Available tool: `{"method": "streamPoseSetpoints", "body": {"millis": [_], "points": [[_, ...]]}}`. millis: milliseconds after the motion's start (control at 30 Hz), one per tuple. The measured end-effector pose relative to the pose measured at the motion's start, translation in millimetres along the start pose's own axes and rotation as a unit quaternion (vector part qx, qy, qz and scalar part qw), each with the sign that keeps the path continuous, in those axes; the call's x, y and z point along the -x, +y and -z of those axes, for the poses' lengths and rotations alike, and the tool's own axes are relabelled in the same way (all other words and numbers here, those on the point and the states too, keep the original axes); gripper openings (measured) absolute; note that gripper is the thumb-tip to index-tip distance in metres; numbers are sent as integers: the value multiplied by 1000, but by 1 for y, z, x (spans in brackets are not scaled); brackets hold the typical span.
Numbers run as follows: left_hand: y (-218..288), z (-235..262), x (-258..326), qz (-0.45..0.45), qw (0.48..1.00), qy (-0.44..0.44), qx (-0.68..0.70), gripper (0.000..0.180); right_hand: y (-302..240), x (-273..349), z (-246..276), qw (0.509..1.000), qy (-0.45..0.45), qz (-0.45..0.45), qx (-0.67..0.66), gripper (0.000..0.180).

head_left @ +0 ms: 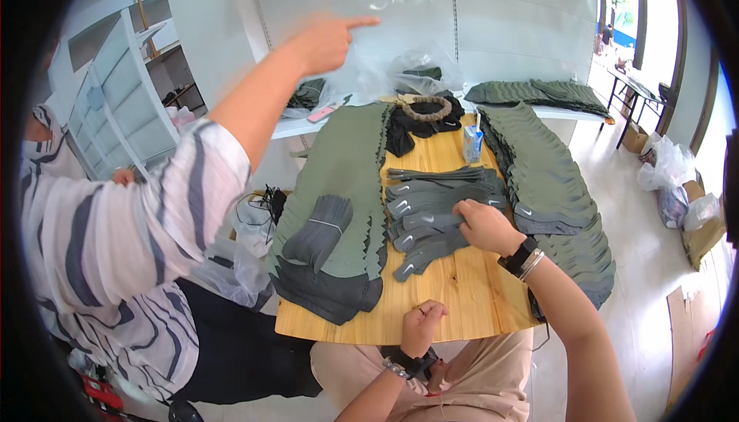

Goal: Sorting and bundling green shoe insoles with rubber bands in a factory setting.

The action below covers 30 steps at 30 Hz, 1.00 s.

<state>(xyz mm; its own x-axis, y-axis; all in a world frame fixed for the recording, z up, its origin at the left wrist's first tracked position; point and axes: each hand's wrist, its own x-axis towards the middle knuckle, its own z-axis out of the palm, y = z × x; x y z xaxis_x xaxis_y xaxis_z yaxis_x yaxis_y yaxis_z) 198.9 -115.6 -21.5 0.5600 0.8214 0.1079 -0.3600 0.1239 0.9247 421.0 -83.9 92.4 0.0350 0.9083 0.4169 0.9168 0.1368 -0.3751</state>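
My right hand (pixel 490 227) is over the fanned rows of dark grey fabric pieces (pixel 422 220) with small white marks, at the middle of the wooden table (pixel 454 299). Its fingers are curled, with the fingertips pinching the edge of one piece. My left hand (pixel 423 326) is closed in a loose fist at the table's near edge, and nothing shows in it. Left of the rows lies a long overlapping spread of green fabric pieces (pixel 350 152), with a tied grey bundle (pixel 322 229) on top. More green pieces (pixel 539 160) overlap down the right side.
A co-worker in a striped shirt (pixel 115 214) stands at my left, one arm stretched over the table, the hand (pixel 319 45) pointing right. A blue drink carton (pixel 472 143), black cloth (pixel 404 133) and a pink phone (pixel 320 115) lie toward the back. Plastic bags (pixel 666 164) sit on the right floor.
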Motion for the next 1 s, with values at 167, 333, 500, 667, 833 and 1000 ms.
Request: {"method": "streamPoseSetpoints", "body": {"millis": [167,333,500,667,833,1000], "points": [[5,1,-1,9,1000,7,-29,17,11,-8,-29,989,-107,78,71,26],[2,2,2,21,998,6,-55,17,15,0,-44,951,-61,175,248,39],[1,1,1,31,997,2,-71,18,23,-1,-50,948,-147,117,258,21],[-4,7,7,43,995,-18,-91,18,7,-12,-44,961,-91,194,174,26],[-2,6,4,46,994,-26,-95,18,3,-13,-55,955,-148,172,192,41],[-6,6,4,49,995,-23,-80,18,12,-39,3,991,-109,53,51,48]]}}
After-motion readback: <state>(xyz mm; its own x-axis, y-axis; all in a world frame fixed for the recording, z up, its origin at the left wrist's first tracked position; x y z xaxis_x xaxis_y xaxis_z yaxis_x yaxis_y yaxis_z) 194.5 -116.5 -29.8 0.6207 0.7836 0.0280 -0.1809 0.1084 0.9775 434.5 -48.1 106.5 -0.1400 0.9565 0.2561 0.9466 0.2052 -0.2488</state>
